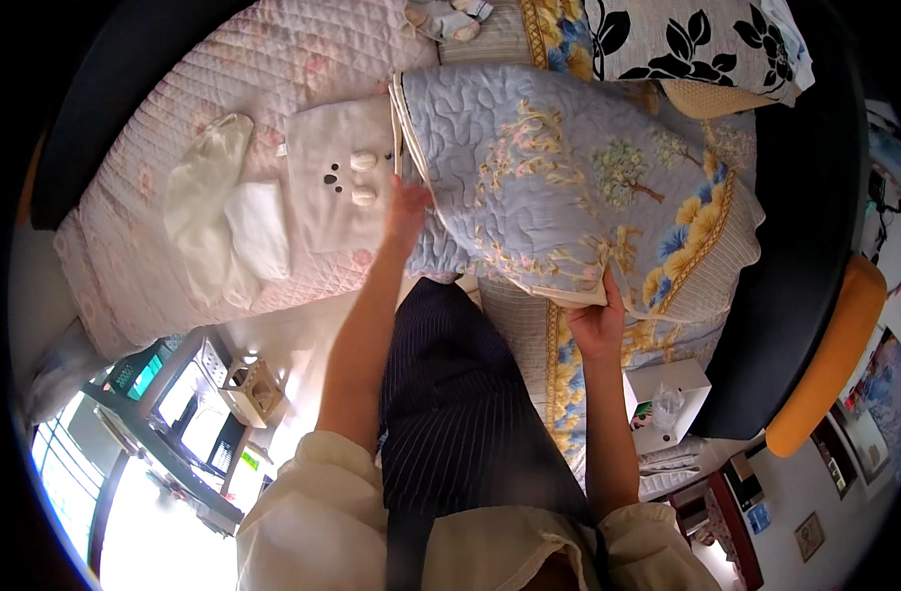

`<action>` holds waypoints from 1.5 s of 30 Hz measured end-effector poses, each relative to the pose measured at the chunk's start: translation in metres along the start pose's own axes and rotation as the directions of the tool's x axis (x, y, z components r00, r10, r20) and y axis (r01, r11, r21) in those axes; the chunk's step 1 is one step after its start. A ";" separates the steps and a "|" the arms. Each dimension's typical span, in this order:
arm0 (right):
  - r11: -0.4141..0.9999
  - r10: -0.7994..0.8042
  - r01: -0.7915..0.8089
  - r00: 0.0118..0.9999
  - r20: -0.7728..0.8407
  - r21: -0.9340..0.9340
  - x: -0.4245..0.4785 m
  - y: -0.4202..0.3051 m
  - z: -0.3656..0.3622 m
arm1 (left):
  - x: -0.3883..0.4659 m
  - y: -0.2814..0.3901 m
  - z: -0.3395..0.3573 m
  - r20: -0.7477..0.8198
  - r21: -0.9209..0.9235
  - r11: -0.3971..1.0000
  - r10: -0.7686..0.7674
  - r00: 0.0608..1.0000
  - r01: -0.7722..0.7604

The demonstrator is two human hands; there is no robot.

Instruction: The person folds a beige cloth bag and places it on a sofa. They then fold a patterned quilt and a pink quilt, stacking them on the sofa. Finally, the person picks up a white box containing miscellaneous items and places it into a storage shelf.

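Note:
A blue-grey quilted bed cover [539, 170] with embroidered trees and flowers lies folded over in front of me. My right hand [600, 318] grips its near corner by the cream binding. At the cover's left edge, along the cream-bound layers, is my left hand [408, 210]; its fingers look curled at the edge, but their hold is partly hidden. Just left of that hand lies a flat beige cloth piece [332, 214] with a small animal face and two raised white ears. The cover's edge overlaps its right side.
A pink quilted spread [310, 74] carries crumpled cream cloth [203, 192], a small white cloth bundle [260, 229] and socks [447, 18]. A black-flowered pillow [694, 44] lies at the far right. A white box [668, 406] with clear plastic stands near my right forearm. Black bed boards [805, 221] flank the bedding.

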State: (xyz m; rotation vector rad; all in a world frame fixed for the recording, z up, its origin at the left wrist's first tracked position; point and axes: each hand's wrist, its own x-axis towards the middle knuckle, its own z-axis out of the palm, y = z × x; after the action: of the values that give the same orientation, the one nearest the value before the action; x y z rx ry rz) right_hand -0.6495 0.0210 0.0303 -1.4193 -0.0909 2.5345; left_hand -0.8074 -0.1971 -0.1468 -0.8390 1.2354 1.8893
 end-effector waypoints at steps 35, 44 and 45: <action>0.915 -0.339 0.095 0.708 -0.619 -0.392 0.085 0.040 -0.113 | -0.092 -0.054 -0.051 -0.656 0.326 0.943 0.180 0.733 0.060; 0.934 -0.306 0.110 0.736 -0.604 -0.339 0.078 0.017 -0.100 | -0.071 -0.105 -0.055 -0.342 -0.046 0.973 -0.228 0.912 0.226; 0.927 -0.310 0.070 0.698 -0.646 -0.370 0.077 0.011 -0.092 | -0.067 -0.096 -0.058 -0.343 0.064 0.967 -0.210 0.916 0.246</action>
State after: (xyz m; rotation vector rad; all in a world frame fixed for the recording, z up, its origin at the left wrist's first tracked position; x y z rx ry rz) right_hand -0.6122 0.0227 -0.0838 -2.2646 -0.5052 1.7047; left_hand -0.6837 -0.2386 -0.1555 -1.2264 1.3576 1.5211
